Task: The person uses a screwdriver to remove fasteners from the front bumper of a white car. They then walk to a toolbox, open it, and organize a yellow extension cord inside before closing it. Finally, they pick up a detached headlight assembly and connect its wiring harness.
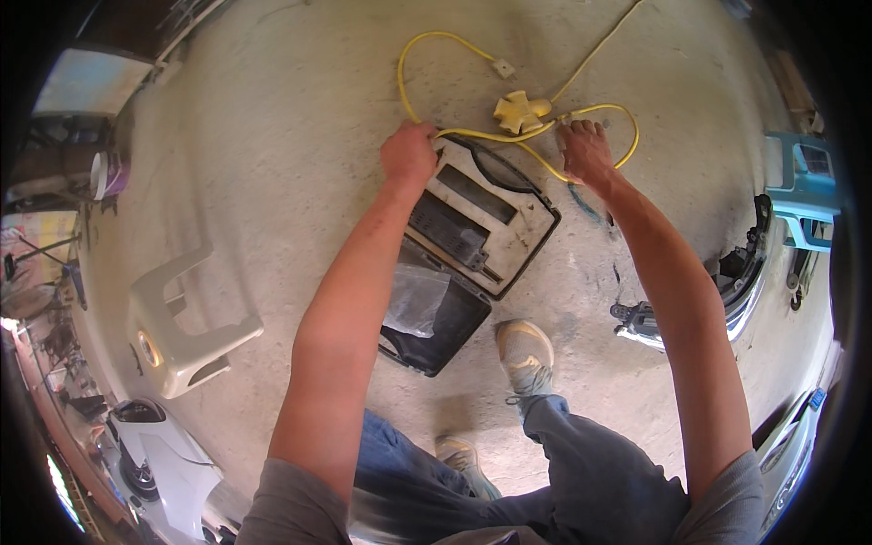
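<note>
A yellow extension cord [495,137] runs between my two hands above the floor. My left hand [409,156] is closed on it at the far left corner of an open black case [542,238]. To the right, my right hand [586,152] has its fingers curled around the cord beside a loop. Just beyond lies a yellow multi-way socket [518,112], and a pale plug [502,68] ends the far loop. Inside the case's pale lining sits a black tool [450,234] with a metal tip. A clear plastic bag [418,300] lies in the case's nearer half.
An off-white plastic stool [195,341] lies tipped over at left. Black and chrome vehicle parts [740,291] rest at right, near a blue stool [804,191]. A white and purple bucket [111,174] stands far left. My shoes [525,350] are close to the case.
</note>
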Demonstrator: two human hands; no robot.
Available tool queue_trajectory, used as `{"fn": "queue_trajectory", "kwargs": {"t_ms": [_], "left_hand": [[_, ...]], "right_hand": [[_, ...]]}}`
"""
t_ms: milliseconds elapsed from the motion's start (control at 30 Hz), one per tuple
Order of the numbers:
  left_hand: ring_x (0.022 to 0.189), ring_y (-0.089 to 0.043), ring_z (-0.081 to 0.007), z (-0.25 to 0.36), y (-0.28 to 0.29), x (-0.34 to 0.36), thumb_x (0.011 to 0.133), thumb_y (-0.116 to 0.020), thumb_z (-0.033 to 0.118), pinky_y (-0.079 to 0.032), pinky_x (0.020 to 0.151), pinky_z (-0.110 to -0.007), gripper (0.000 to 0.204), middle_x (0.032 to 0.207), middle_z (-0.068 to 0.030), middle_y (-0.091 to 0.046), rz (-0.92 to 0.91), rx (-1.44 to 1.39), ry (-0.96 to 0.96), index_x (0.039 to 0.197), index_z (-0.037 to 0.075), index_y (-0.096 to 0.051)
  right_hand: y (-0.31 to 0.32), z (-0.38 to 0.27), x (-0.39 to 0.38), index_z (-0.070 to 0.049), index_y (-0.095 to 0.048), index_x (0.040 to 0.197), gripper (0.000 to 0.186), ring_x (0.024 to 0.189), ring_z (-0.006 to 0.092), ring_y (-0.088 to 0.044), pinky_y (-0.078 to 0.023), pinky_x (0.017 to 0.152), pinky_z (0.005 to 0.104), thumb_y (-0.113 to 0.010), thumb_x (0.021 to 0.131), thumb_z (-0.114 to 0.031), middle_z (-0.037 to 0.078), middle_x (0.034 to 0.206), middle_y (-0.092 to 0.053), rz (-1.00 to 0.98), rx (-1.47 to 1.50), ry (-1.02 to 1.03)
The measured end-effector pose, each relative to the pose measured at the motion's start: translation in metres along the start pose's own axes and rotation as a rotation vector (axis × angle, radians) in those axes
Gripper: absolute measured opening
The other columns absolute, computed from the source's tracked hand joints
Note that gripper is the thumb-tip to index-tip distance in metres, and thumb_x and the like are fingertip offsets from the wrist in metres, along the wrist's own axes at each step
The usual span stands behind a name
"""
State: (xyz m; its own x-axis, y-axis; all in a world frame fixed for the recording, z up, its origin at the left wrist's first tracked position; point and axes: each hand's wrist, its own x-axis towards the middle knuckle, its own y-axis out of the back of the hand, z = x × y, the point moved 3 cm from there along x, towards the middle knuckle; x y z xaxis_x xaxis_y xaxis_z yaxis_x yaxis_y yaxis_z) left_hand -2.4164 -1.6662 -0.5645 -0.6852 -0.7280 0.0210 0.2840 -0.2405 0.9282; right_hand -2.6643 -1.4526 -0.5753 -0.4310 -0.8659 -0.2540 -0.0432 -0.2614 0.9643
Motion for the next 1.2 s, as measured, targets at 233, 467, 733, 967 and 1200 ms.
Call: {"fn": "queue_trajectory", "kwargs": {"t_ms": [233, 467, 733, 967, 1200], "left_hand": [[0.097, -0.070, -0.0326, 0.006, -0.002, 0.004, 0.088, -0.072, 0.015, -0.055, 0.081, -0.045, 0.015, 0.102, -0.0100, -0.071, -0.006, -0.056, 0.071, 0.103, 0.016, -0.075], [0.096, -0.071, -0.0324, -0.012, -0.008, 0.005, 0.089, -0.075, 0.021, -0.056, 0.084, -0.045, 0.020, 0.102, -0.0125, -0.074, 0.002, -0.154, 0.182, 0.107, 0.011, -0.074], [0.096, -0.073, -0.0313, -0.012, -0.011, 0.004, 0.090, -0.074, 0.031, -0.057, 0.084, -0.043, 0.028, 0.101, -0.0127, -0.077, -0.031, -0.168, 0.188, 0.109, 0.011, -0.076], [0.095, -0.073, -0.0298, -0.015, -0.006, 0.005, 0.086, -0.078, 0.041, -0.057, 0.081, -0.043, 0.032, 0.100, -0.0088, -0.078, -0.067, -0.181, 0.274, 0.100, 0.012, -0.079], [0.095, -0.073, -0.0312, -0.009, 0.000, 0.004, 0.084, -0.078, 0.039, -0.057, 0.082, -0.042, 0.030, 0.100, -0.0098, -0.077, -0.067, -0.195, 0.350, 0.101, 0.014, -0.078]], "right_hand": [[-0.014, 0.007, -0.006, -0.005, -0.058, 0.135, 0.050, 0.130, 0.0354, -0.053, -0.043, 0.110, 0.0473, -0.072, 0.089, -0.021, 0.017, 0.133, -0.059, 0.350, 0.182, 0.100], [-0.011, -0.014, 0.001, -0.004, -0.061, 0.131, 0.048, 0.128, 0.0356, -0.053, -0.044, 0.108, 0.0480, -0.073, 0.090, -0.026, 0.017, 0.131, -0.059, 0.314, 0.210, 0.131], [-0.006, -0.023, -0.012, -0.007, -0.066, 0.111, 0.029, 0.100, 0.0400, -0.064, -0.052, 0.088, 0.0505, -0.068, 0.087, -0.022, 0.020, 0.097, -0.065, 0.218, 0.300, 0.263], [0.025, -0.070, -0.043, -0.017, -0.044, 0.155, 0.066, 0.084, 0.0435, -0.068, -0.056, 0.076, 0.0499, -0.060, 0.092, -0.016, 0.020, 0.110, -0.069, 0.163, 0.588, 0.260], [0.052, -0.091, -0.051, -0.019, -0.055, 0.148, 0.058, 0.085, 0.0349, -0.068, -0.057, 0.070, 0.0455, -0.058, 0.091, -0.007, 0.012, 0.092, -0.065, 0.370, 0.556, 0.386]]}}
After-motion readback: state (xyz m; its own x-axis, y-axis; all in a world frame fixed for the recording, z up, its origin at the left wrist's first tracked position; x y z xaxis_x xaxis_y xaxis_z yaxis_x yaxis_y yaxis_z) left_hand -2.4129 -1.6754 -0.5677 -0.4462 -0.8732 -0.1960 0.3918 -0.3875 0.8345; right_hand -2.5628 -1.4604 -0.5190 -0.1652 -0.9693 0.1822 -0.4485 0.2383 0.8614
